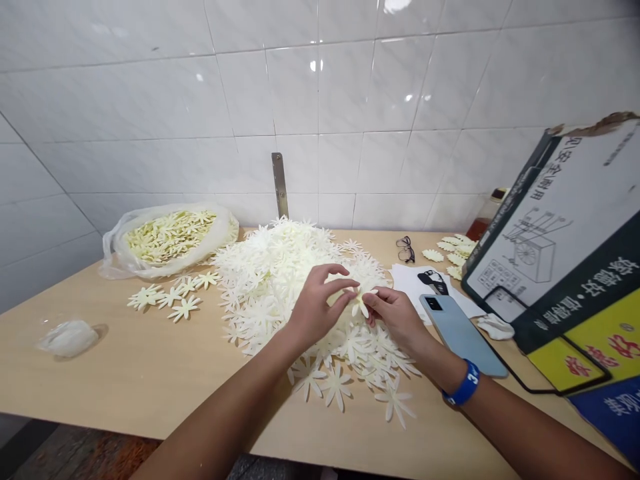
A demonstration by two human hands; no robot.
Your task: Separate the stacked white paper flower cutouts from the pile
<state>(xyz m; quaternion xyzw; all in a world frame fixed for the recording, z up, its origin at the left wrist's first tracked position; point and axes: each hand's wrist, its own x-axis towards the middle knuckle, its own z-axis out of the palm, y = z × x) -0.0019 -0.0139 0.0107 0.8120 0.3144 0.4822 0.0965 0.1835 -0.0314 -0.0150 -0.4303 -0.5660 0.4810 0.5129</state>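
Left hand (pixel 317 308) and right hand (pixel 395 317) pinch a cream flower cutout (pixel 361 302) over the large central pile (pixel 270 280) of white cutouts; bag (pixel 226 227) at upper left holds many more, short row (pixel 173 297) lies left of pile.

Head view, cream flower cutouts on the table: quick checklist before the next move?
1. Grip: ok. The left hand and right hand both pinch a flower cutout.
2. Supply: ok. The cutout pile lies directly beneath the hands.
3. Phone spacing: cannot tell whether the blue phone touches the right hand.
4. Plastic bag: ok, mouth open, yellowish cutouts showing.
5. Single layer in the grip: cannot tell, the fingers hide part of the flower cutout.
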